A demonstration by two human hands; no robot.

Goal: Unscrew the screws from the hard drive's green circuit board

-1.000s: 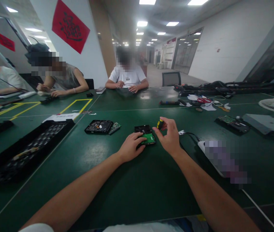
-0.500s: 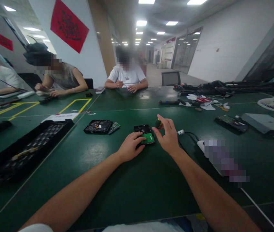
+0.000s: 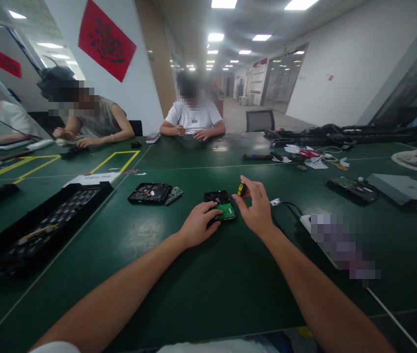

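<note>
Two hands are busy with a hard drive [image 3: 218, 199] that's been laid flat on the green tabletop [image 3: 179, 274], pretty much dead centre of the view. The drive is held steady by the left hand [image 3: 197, 226]: fingers are curled over its near edge and laid on the green circuit board [image 3: 226, 212] on top. A screwdriver [image 3: 241, 189] with a yellow-and-black handle is pinched in the fingertips of the right hand [image 3: 257, 210] and held just over the drive's 3 o'clock side. The tip is hidden behind the fingers, so whether it's touching the board can't be told.

A second drive [image 3: 149, 192], opened up, is parked at about 10 o'clock from the first one, well apart, with a loose green board [image 3: 175, 194] lying right against its right side. A long black tray [image 3: 46, 220] is set out at 9 o'clock. A black cable [image 3: 289, 206] is run along the tabletop at 3 o'clock, near the right wrist. A person in a white shirt [image 3: 193, 117] is seated at the far end, around 12 o'clock, hands kept together on the tabletop.
</note>
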